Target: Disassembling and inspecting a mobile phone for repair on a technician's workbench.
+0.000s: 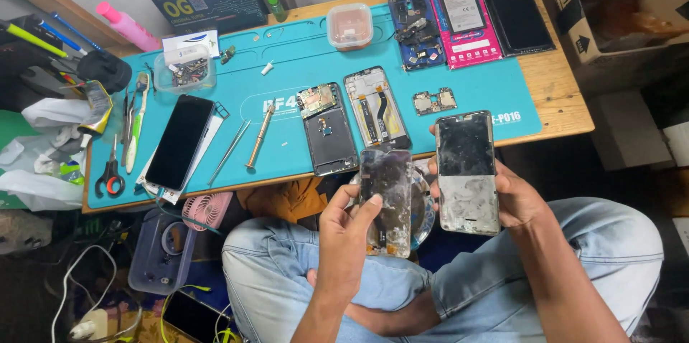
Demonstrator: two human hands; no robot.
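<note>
The left hand [348, 232] grips a worn screen panel [387, 201] upright over the lap, thumb on its face. Just beside it, the right hand [513, 196] clasps a scuffed phone [467, 171] by its edges. Beyond lies the teal mat [287, 63] with two opened phones [329, 128], a screwdriver [260, 135], a black phone [179, 141] and scissors [111, 174]; farther back stands a plastic tub [349, 25].

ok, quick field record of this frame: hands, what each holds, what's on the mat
left hand: holds a removed screen panel, upright, over the lap
right hand: holds a phone body, back face scuffed
mat: teal, on a wooden table
on mat: two opened phones, screwdriver, black phone, plastic tub
table edge: scissors
</note>
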